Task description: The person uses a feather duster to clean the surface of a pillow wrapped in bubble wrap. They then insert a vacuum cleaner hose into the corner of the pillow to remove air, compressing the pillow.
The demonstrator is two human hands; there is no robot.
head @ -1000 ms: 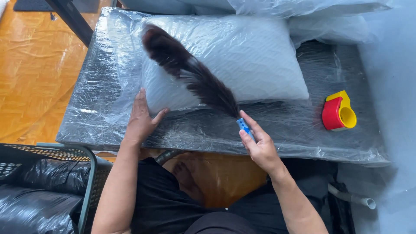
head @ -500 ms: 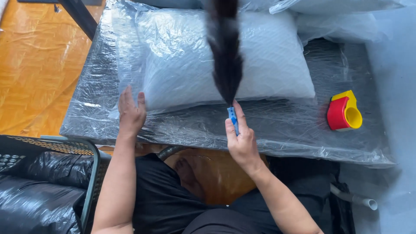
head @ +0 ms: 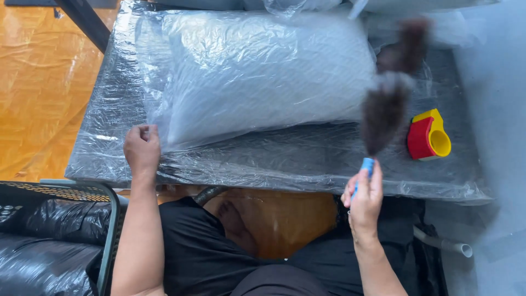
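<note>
Our right fingers (head: 366, 181) are curled tight round the blue handle (head: 366, 166) of a dark feather duster (head: 386, 104), whose plume stands up and away from us, blurred, over the right end of the plastic-wrapped pillow (head: 257, 71). Our right hand (head: 363, 201) sits at the near edge of the counter (head: 263, 159), right of the middle. Our left hand (head: 142, 149) is at the near left corner of the pillow, its fingers bunched closed on the loose wrap there (whether they pinch the film or merely press it down, we cannot tell).

We judge the step in hand to be dusting the wrapped pillow, with the left hand steadying it. The plume is over the right end, so the next stroke would call for a light wrist, the feathers kept brushing the film without dragging it, and the left hand holding its corner firm.

Just right of the plume a red and yellow tape dispenser (head: 428, 136) stands on the counter, near enough that a wide sweep could knock it. More clear-wrapped bundles (head: 307, 5) lie along the far edge. A dark bar (head: 85, 22) crosses the far left corner over the orange floor (head: 33, 82). A black mesh basket (head: 55, 241) lined with black plastic sits at our near left, well clear of the work.
</note>
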